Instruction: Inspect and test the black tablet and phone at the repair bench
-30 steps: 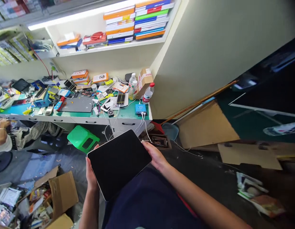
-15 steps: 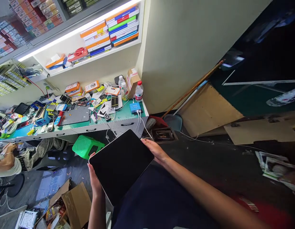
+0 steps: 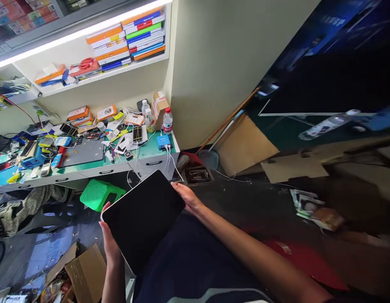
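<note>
A tablet [image 3: 144, 223] with a dark screen and a thin light edge lies tilted between my hands, above my lap. My left hand [image 3: 110, 242] grips its left side, thumb at the front edge and fingers mostly hidden behind. On the upper right corner, my right hand [image 3: 187, 197] is closed, with the thumb along the edge and the other fingers underneath. Past the tablet's far edge are the front of the workbench [image 3: 119, 170] and a green plastic stool [image 3: 98, 195].
Phones, tools, cables and a grey laptop [image 3: 83, 152] crowd the bench. A blue charging box [image 3: 163, 142] and a red-capped bottle [image 3: 167, 121] stand at its right end. An open cardboard box [image 3: 87, 271] sits at lower left. Another person's legs [image 3: 30, 206] show at left.
My view has turned to the right, so the bench, tablet and hands appear further left. The tablet stays held in both hands. More of the right side shows.
</note>
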`<state>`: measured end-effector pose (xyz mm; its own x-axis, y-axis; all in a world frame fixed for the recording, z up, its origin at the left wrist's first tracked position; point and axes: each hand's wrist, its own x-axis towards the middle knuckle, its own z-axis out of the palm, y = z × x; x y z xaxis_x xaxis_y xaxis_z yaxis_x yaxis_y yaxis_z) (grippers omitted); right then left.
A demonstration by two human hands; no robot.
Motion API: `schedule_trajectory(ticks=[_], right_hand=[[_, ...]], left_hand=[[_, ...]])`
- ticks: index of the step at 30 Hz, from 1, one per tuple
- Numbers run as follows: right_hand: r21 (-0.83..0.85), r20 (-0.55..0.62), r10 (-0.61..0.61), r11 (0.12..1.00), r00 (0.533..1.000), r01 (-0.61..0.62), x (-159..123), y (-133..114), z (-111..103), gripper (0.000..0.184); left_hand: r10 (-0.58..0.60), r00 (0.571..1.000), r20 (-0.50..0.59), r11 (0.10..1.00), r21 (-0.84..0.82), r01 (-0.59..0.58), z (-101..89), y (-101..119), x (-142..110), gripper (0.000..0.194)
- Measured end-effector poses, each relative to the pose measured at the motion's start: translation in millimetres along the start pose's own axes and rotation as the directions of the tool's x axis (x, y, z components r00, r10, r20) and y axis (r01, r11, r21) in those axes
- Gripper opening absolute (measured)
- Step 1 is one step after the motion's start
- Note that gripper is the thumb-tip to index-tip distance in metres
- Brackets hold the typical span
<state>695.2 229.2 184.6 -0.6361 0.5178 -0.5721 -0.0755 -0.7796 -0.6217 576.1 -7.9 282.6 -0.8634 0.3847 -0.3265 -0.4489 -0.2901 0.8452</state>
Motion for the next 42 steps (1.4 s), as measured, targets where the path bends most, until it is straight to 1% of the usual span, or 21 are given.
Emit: schedule_trajectory(ticks=[2, 3, 5, 6, 7, 9, 11, 13, 16, 18, 20, 22, 25, 27, 31, 34, 37, 39, 42], right_hand=[[-0.011, -0.032, 0.026, 1.0, 0.999, -0.026, -8.3, 0.7, -2.8, 0.011], [-0.016, -0.068, 0.032, 0.999, 0.997, -0.033, -10.3, 2.7, -5.9, 0.008], [-0.027, -0.109, 0.042, 0.999, 0.993, -0.046, -7.5, 10.0, -13.2, 0.009], [-0.02, -0.114, 0.035, 0.999, 0.993, -0.038, -4.6, 14.7, -16.2, 0.012], [-0.009, -0.116, 0.019, 1.0, 0.993, -0.02, -2.3, 19.4, -18.5, 0.016], [-0.02, -0.064, 0.037, 0.999, 0.997, -0.038, -2.0, 26.5, -21.2, 0.027], [-0.039, -0.01, 0.048, 0.998, 0.999, -0.048, -4.8, 29.0, -21.8, 0.034], [-0.041, 0.014, 0.036, 0.999, 0.999, -0.035, -7.0, 28.3, -20.5, 0.033], [-0.032, 0.01, 0.001, 0.999, 1.0, -0.001, -7.1, 25.7, -16.8, 0.028], [-0.036, 0.026, -0.009, 0.999, 1.0, 0.01, -5.1, 24.1, -15.2, 0.035], [-0.037, 0.06, -0.017, 0.999, 0.998, 0.019, -2.2, 21.9, -15.7, 0.042], [-0.032, 0.088, -0.03, 0.999, 0.996, 0.033, -0.3, 19.4, -17.6, 0.044], [-0.013, 0.087, -0.04, 0.999, 0.995, 0.041, -0.7, 16.9, -21.1, 0.041], [0.013, 0.078, -0.021, 1.0, 0.997, 0.02, -1.8, 16.9, -23.3, 0.04], [0.073, 0.05, 0.018, 0.997, 0.999, -0.022, -2.4, 19.2, -26.9, 0.034], [0.075, 0.048, 0.017, 0.997, 0.999, -0.02, -1.8, 20.9, -28.4, 0.035], [0.076, 0.055, 0.024, 0.997, 0.998, -0.028, -1.5, 21.8, -28.6, 0.034], [0.077, 0.066, 0.03, 0.996, 0.997, -0.035, -1.6, 22.4, -28.5, 0.034], [0.054, 0.079, 0.024, 0.998, 0.997, -0.028, -1.2, 23.4, -28.6, 0.039]], left_hand=[[0.023, 0.999, -0.035, 0.999, 0.025, -0.022, 2.4, -4.3, -7.2, 0.062], [0.033, 0.999, -0.023, 0.999, 0.041, -0.032, 1.7, -6.9, -9.7, 0.063], [0.028, 0.999, 0.045, 0.999, 0.038, -0.03, -4.1, -11.1, -10.8, 0.067], [0.024, 0.997, 0.074, 0.998, 0.049, -0.028, -8.3, -11.9, -10.6, 0.068], [0.042, 0.997, 0.071, 0.997, 0.059, -0.047, -12.2, -12.0, -10.9, 0.068], [0.066, 0.996, 0.054, 0.995, 0.068, -0.07, -17.4, -10.2, -13.9, 0.066], [0.058, 0.997, 0.058, 0.996, 0.066, -0.062, -18.7, -7.5, -17.3, 0.062], [0.047, 0.997, 0.06, 0.996, 0.071, -0.052, -18.1, -5.5, -19.0, 0.058], [0.113, 0.994, -0.003, 0.989, 0.1, -0.112, -17.9, -4.8, -19.0, 0.055], [0.162, 0.986, -0.038, 0.979, 0.13, -0.156, -18.7, -5.5, -17.4, 0.052], [0.158, 0.987, -0.037, 0.977, 0.15, -0.151, -18.7, -6.4, -14.4, 0.049], [0.135, 0.991, -0.024, 0.98, 0.152, -0.13, -16.7, -6.7, -11.2, 0.048], [0.126, 0.992, -0.006, 0.984, 0.129, -0.124, -11.2, -6.2, -7.8, 0.046], [0.123, 0.992, 0.008, 0.985, 0.125, -0.123, -8.6, -5.9, -6.2, 0.044], [0.138, 0.99, 0.002, 0.972, 0.191, -0.136, -10.2, -6.3, -3.3, 0.042], [0.109, 0.994, 0.003, 0.971, 0.214, -0.107, -13.7, -6.6, -2.2, 0.043], [0.071, 0.997, 0.024, 0.98, 0.184, -0.074, -14.9, -6.9, -2.9, 0.043], [0.07, 0.997, 0.029, 0.984, 0.163, -0.074, -14.7, -7.2, -3.7, 0.043], [0.082, 0.996, 0.02, 0.984, 0.156, -0.084, -14.3, -7.8, -4.8, 0.044]])
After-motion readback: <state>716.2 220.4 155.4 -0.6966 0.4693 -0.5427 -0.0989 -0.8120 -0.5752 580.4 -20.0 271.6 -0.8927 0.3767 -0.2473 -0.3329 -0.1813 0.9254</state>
